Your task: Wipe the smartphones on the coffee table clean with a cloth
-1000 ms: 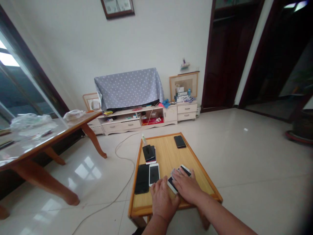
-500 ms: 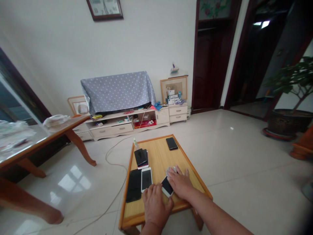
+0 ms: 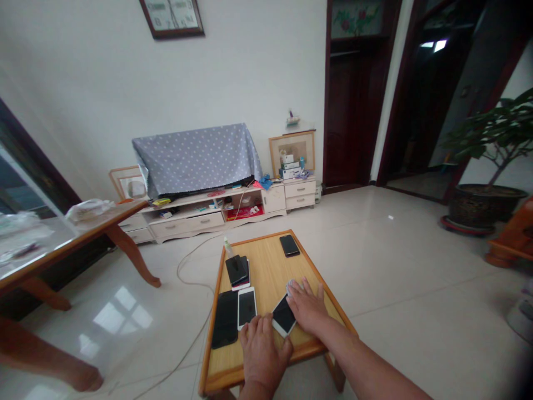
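A white-framed smartphone (image 3: 283, 319) with a dark screen lies slanted on the small wooden table (image 3: 269, 261). My left hand (image 3: 264, 347) grips its lower left edge, fingers at one corner and thumb near the bottom. Over its upper right part lies my right hand (image 3: 307, 306), pressing a crumpled whitish cloth or tissue (image 3: 290, 284), mostly hidden under the fingers. Left of my hands, another white phone (image 3: 247, 308) lies beside a large black tablet or phone (image 3: 225, 319). Behind them, dark phones (image 3: 236, 269) are stacked on a white one.
A black phone (image 3: 289, 245) lies at the table's far right corner. By the far left corner stands a small clear bottle (image 3: 228, 248). A cable (image 3: 180, 268) runs across the floor. A larger wooden table (image 3: 132, 244) stands left, a potted plant (image 3: 478, 203) right.
My right hand and the cloth have shifted slightly along the phone's upper right edge. The whole view has moved a little. My left hand keeps its place at the phone.
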{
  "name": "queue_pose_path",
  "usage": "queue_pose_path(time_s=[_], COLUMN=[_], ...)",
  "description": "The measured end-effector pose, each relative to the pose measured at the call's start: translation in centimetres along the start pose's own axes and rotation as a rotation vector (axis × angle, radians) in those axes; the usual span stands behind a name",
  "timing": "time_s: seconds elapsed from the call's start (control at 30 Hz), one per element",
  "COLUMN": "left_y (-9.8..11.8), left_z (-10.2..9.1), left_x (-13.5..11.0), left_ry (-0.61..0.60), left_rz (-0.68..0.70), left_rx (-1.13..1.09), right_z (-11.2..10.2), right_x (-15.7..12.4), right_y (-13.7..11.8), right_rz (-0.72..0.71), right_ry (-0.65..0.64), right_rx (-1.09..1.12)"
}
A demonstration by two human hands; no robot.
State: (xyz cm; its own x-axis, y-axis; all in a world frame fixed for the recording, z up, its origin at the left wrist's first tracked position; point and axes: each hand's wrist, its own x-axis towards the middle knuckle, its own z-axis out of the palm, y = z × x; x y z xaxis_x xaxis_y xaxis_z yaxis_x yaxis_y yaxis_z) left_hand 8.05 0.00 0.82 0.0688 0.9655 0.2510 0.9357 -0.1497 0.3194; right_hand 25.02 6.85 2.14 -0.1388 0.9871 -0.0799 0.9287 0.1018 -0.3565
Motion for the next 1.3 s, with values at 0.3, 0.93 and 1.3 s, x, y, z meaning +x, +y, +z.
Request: queue_pose_path(time_s=[0.3,0.93,1.3], left_y=[-0.3,0.6,1.3], left_z=[0.5,-0.2,-0.6], left_x=[-0.2,-0.3,-0.2], left_ry=[0.024,0.027,0.034], left_rz=[-0.019,-0.015,-0.024], left_rx=[0.017,0.064,0.061], right_z=[2.8,-0.3,0.0], right_x=[-4.2,-3.8,-5.6], right_y=[-2.4,1.1,1.3], right_rz=[-0.336,-0.048,-0.161], right_ry=[-0.014,-0.002,-0.051], right_rx=[0.058,-0.01,0.043])
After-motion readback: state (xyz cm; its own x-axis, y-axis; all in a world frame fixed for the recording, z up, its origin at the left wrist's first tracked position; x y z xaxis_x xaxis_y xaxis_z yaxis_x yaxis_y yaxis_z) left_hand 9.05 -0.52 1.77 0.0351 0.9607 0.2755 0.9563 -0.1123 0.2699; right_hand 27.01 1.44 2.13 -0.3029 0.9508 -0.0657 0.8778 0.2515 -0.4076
